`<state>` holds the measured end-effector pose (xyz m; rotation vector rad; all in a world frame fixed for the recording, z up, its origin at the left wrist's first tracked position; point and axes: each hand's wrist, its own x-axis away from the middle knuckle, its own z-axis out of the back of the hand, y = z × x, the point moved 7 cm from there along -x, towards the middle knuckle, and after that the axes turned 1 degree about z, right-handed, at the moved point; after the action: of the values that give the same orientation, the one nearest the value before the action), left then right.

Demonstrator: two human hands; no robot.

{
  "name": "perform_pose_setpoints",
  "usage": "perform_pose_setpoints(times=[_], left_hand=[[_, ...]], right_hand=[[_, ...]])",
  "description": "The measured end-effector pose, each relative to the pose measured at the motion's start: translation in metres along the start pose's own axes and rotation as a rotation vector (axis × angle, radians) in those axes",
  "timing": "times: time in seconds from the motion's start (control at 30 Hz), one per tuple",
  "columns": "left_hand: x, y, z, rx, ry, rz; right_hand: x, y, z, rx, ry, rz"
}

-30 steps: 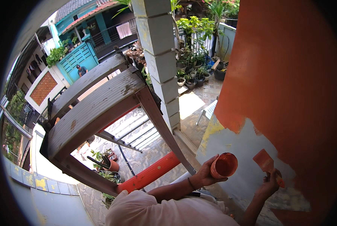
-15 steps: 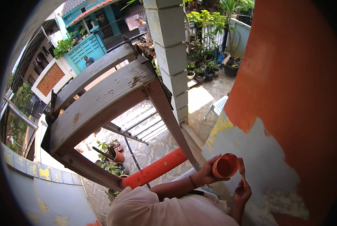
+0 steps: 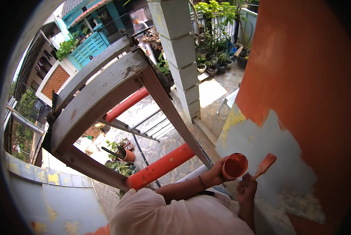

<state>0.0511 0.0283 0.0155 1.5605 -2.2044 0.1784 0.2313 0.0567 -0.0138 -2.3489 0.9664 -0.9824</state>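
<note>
At the lower edge of the view, a pale shirt (image 3: 179, 213) is seen, with both forearms stretched out beyond it. A round paint cup (image 3: 240, 157) is held by the left hand (image 3: 215, 174), its fingers curled around the side; the cup is tilted and its open mouth is turned into view, with red-orange paint (image 3: 234, 169) inside. Just beside it, the handle of a flat paintbrush (image 3: 265, 164) is gripped by the right hand (image 3: 247, 190). The coated bristles are pointed up and rightward, apart from the cup's rim; whether the wall is touched by them cannot be told. Behind the brush, a light grey patch (image 3: 277, 137) of the wall is bordered along its top and right edges by an orange coat (image 3: 301, 78). To the left, a stepladder (image 3: 99, 94) is seen, its legs joined by a red bar (image 3: 160, 168). Beyond the ladder's upper right corner, a grey pillar (image 3: 179, 51) is flanked by potted plants (image 3: 221, 64). Farthest off, a turquoise gate (image 3: 87, 51) is seen.
</note>
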Motion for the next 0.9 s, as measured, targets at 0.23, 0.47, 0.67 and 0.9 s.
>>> perform_pose_setpoints(times=[0.23, 0.47, 0.67, 0.9], left_hand=[[-0.004, 0.005, 0.014, -0.102, 0.042, -0.120], [0.010, 0.011, 0.008, -0.765, 0.087, -0.463], [0.006, 0.025, 0.034, -1.077, 0.408, -0.603], [0.049, 0.041, -0.024, -1.196, 0.698, -0.866]], right_hand=[[-0.008, -0.018, -0.056, 0.347, 0.138, 0.131], [-0.021, 0.013, -0.065, -0.181, -0.126, -0.026], [-0.020, 0.013, -0.068, -0.040, -0.237, 0.052], [-0.032, 0.027, -0.048, -0.369, -0.346, -0.148]])
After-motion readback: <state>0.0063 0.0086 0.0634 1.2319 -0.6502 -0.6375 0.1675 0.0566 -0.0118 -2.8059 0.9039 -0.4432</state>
